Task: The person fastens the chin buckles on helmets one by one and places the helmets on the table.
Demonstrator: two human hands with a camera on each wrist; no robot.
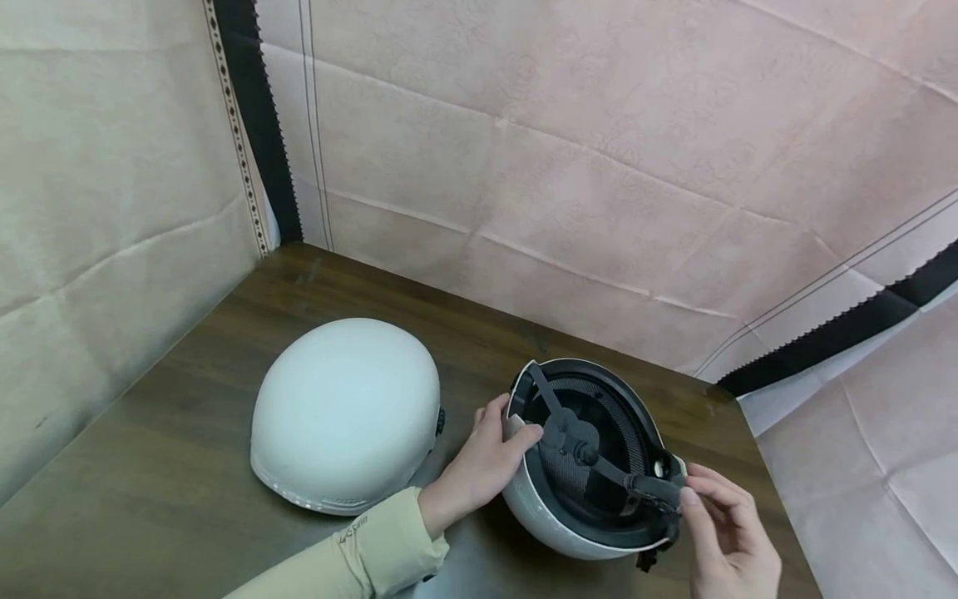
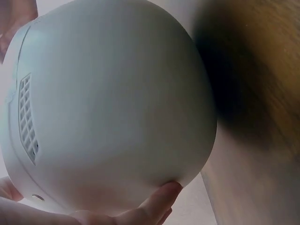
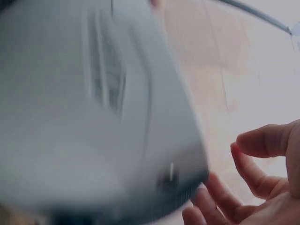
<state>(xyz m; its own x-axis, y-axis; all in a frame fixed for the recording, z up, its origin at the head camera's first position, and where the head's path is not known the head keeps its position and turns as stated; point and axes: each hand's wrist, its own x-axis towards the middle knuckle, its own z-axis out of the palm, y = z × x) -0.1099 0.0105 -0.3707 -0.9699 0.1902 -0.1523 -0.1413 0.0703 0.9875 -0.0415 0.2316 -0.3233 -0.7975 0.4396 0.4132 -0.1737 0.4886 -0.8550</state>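
At the surface's [image 1: 187, 433] near right edge, your right hand [image 1: 729, 541] pinches the black strap [image 1: 606, 472] of the upturned helmet [image 1: 539, 516]. Your left hand [image 1: 479, 466] grips its rim. Smooth, rounded, the second helmet [image 1: 344, 412] sits just left; bare wood beyond reaches fabric walls [image 1: 599, 166].

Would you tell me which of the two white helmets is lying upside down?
The right-hand helmet, held by both hands, shows its dark lining and straps; the left helmet rests dome-up, untouched.

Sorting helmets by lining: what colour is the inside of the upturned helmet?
Black, with dark grey straps; the upturned helmet shows it best in the head view.
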